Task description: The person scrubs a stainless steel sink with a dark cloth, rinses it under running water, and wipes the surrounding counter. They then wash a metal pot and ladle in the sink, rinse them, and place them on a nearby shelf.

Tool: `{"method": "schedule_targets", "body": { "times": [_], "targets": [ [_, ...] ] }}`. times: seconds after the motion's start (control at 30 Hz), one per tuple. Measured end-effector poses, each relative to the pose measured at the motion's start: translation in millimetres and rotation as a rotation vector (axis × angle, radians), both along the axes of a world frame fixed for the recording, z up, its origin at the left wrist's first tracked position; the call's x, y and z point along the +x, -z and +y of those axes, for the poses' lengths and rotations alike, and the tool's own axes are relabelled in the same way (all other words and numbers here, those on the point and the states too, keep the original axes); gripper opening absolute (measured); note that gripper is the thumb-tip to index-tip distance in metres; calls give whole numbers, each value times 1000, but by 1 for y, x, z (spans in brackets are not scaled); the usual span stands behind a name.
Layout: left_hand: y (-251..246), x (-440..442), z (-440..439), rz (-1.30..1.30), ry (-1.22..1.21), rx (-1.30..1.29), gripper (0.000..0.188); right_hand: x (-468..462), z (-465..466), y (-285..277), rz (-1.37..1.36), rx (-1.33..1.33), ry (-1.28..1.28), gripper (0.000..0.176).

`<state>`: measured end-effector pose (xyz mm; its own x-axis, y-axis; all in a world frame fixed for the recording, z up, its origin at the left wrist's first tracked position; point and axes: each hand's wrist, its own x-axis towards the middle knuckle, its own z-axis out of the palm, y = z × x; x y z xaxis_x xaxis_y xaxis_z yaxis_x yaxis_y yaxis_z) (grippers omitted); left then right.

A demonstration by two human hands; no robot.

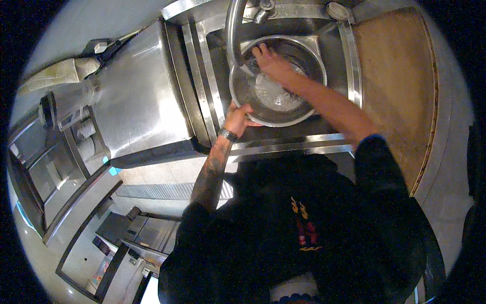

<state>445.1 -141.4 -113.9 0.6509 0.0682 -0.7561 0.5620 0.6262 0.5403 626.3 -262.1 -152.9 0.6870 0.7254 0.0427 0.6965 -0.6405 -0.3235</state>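
A round metal bowl (243, 89) sits in a stainless steel sink (218, 49), with bubbly water (279, 95) in its bottom. My left hand (238, 121) grips the bowl's near left rim, thumb over the edge; a metal-banded watch circles that wrist. Inside the bowl, my right hand (275, 68) reaches toward the far left wall with its fingers somewhat spread. No object shows in it, though the palm side is hidden. A curved metal faucet spout (234, 34) comes down over the bowl's left side, its tip close to my right hand.
Left of the sink is a stainless steel counter (140, 98). To the right lies a brown board-like surface (395, 76). Behind the sink are a second metal fitting (262, 15) and a round pale object (338, 11). A cloth (60, 74) and stacked white dishes (86, 146) are farther left.
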Motion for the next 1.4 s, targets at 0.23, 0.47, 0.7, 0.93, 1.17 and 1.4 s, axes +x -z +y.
{"method": "schedule_targets", "body": {
  "times": [0.23, 0.47, 0.7, 0.93, 1.17, 1.4],
  "targets": [
    [-17, 11, 18, 103, 209, 454, 59, -65, -20, 1, 753, -171, -586, 25],
    [14, -6, 12, -198, 143, 630, 73, 46, -77, -15, 243, -254, -163, 32],
    [21, -23, 8, 164, -11, 204, 51, 188, -101, -16, -164, -1, 170, 53],
    [19, -48, -4, 217, -102, 267, 49, 127, -128, 33, 299, 40, -39, 45],
    [11, -75, 0, 21, -63, 516, 58, 11, -178, 186, 524, -477, -522, 70],
    [4, -83, -2, 72, 13, 588, 64, -57, -185, 200, 58, -530, -460, 48]
  ]
}}
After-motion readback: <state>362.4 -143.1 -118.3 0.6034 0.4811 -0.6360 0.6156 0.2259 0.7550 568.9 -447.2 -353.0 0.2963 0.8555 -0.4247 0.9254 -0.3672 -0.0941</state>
